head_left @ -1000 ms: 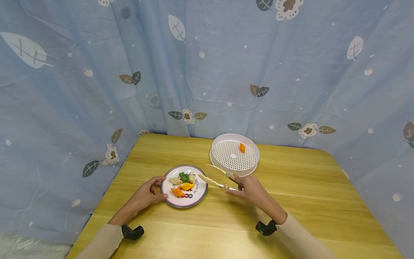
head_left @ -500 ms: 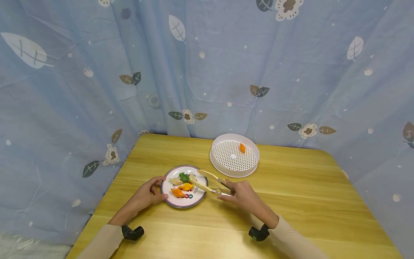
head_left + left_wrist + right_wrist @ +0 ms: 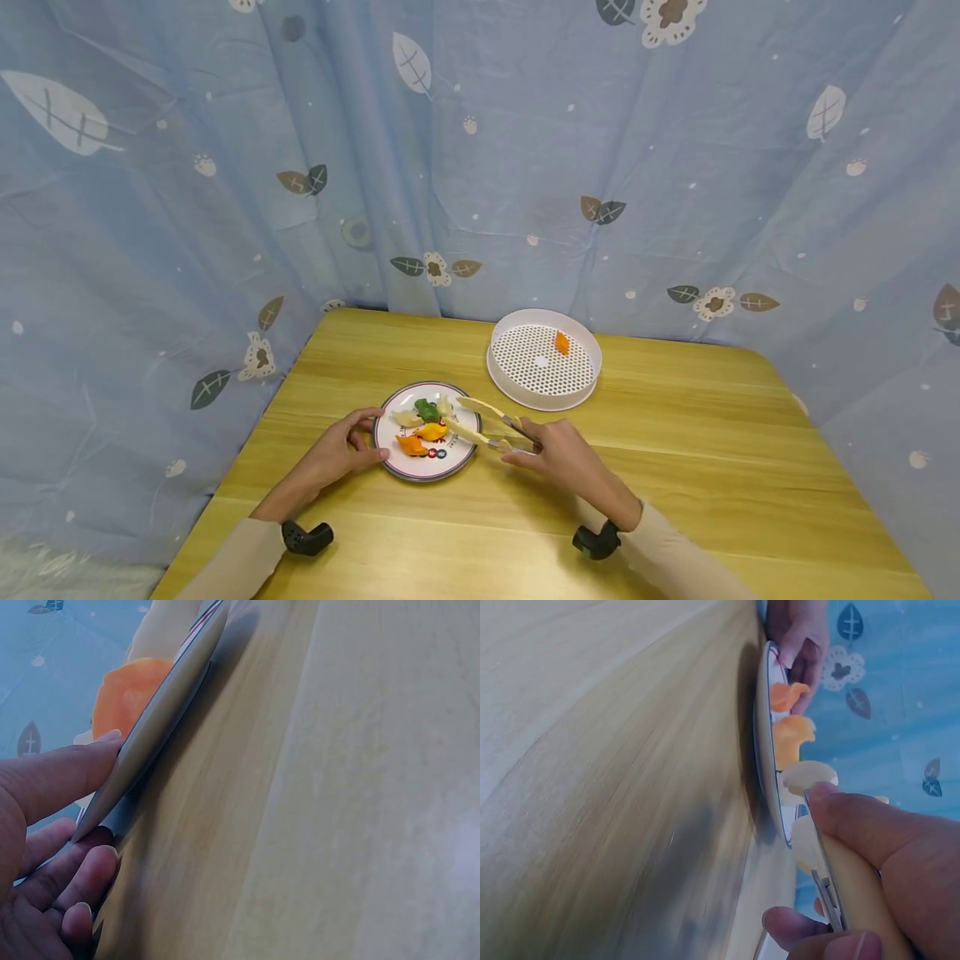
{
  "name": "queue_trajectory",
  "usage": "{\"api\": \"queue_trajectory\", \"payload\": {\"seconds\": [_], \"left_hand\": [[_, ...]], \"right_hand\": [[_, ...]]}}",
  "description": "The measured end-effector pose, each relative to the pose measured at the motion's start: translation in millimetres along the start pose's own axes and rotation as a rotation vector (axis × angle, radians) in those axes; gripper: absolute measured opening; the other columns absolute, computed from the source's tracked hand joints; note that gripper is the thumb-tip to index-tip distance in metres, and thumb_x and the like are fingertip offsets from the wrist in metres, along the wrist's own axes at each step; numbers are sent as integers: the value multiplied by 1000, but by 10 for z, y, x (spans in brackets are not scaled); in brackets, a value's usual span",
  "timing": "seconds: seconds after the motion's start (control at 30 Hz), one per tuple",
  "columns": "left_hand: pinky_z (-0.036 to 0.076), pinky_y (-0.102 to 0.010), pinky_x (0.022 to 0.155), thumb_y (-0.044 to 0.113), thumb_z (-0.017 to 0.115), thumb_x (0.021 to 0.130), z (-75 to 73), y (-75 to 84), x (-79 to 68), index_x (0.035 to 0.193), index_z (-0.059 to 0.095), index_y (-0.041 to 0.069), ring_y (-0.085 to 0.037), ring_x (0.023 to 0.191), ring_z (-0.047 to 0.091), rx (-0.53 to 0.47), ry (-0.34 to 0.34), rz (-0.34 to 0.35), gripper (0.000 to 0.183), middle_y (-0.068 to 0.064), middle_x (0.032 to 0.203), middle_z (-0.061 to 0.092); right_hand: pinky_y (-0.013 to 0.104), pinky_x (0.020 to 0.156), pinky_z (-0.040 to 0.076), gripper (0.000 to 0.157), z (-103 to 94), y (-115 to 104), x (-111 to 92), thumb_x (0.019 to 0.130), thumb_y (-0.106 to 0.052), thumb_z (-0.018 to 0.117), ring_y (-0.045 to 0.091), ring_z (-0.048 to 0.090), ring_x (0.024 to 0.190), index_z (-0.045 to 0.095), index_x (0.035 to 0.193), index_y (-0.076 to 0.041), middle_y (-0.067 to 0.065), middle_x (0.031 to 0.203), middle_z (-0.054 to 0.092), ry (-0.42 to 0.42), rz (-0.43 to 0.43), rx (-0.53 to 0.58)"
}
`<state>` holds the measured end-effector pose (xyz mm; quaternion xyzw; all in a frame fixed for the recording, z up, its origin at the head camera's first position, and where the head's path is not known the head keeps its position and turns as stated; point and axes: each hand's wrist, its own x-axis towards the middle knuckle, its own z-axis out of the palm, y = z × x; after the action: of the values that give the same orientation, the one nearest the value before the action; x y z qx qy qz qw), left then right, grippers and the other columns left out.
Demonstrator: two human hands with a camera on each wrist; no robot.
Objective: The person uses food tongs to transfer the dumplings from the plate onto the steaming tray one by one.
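My left hand [image 3: 336,454] holds the left rim of a round white plate [image 3: 422,471], thumb on top and fingers under the edge in the left wrist view. Several dumpling-shaped pieces lie on it: an orange dumpling [image 3: 412,446], a yellow dumpling [image 3: 431,432], a green dumpling [image 3: 427,410], and two whitish dumplings, one at the left [image 3: 406,419] and one at the right [image 3: 445,405]. Tongs [image 3: 471,435] with cream tips are gripped in my right hand [image 3: 566,460]. Their arms stand apart over the plate's right side, tips beside the right whitish dumpling.
Behind the plate, to the right, a round white steamer tray [image 3: 534,398] with a perforated base bears another orange dumpling [image 3: 562,342]. Both stand on a wooden table [image 3: 712,442]. A blue patterned curtain [image 3: 510,167] hangs along the table's back and sides.
My right hand has moved left with the tongs, bringing their tips from the plate's right edge in over it. The left hand and the plate have stayed put.
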<state>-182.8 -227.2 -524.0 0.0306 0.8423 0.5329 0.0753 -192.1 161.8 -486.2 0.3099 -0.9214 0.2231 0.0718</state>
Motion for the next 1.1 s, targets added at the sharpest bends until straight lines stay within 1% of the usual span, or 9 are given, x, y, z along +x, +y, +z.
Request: {"api": "queue_trajectory", "payload": {"seconds": [0.1,0.27,0.37,0.57,0.7,0.9,1.1], "left_hand": [[41,-29,66,18,88,84,-5,-2,-8,144,54,10,-25,82,49,3,-2,3,69,-14,121,56],[41,-29,64,18,88,84,-6,3,-21,144,54,10,-25,82,49,-2,0,-6,69,-14,121,55],[40,-29,64,18,88,84,-7,3,-20,144,55,11,-25,81,49,-4,1,-10,69,-14,122,55],[40,-28,62,19,88,83,-3,3,-6,144,55,14,-24,80,49,7,14,-22,69,-13,122,55],[40,-27,60,20,89,83,2,-5,7,144,55,15,-24,80,50,11,17,-29,70,-12,123,55],[41,-27,60,21,89,83,7,-18,20,145,55,15,-24,80,50,17,15,-27,71,-12,123,55],[41,-27,61,21,89,83,10,-12,21,145,55,16,-24,80,50,28,19,-31,72,-12,124,55]], "right_hand": [[21,49,25,41,16,-28,29,86,-47,81,0,29,52,61,85,-12,-14,59,29,-11,16,-2],[22,49,23,40,46,-57,78,86,-46,81,2,27,52,64,89,-10,-13,60,26,-14,12,-26],[23,49,22,39,59,-73,103,87,-46,81,4,27,53,65,90,-10,-11,61,25,-16,19,-39],[25,49,24,40,77,-114,139,87,-47,80,6,30,54,67,97,-11,-10,62,26,-32,51,-44],[25,49,25,39,97,-128,149,88,-47,79,6,31,54,68,101,-11,-10,62,25,-30,50,-56],[24,48,25,35,122,-124,137,88,-42,80,6,31,53,68,99,-11,-11,61,24,-8,22,-58],[24,48,25,35,136,-104,117,89,-42,79,5,30,53,67,98,-11,-11,61,25,-7,18,-42]]}}
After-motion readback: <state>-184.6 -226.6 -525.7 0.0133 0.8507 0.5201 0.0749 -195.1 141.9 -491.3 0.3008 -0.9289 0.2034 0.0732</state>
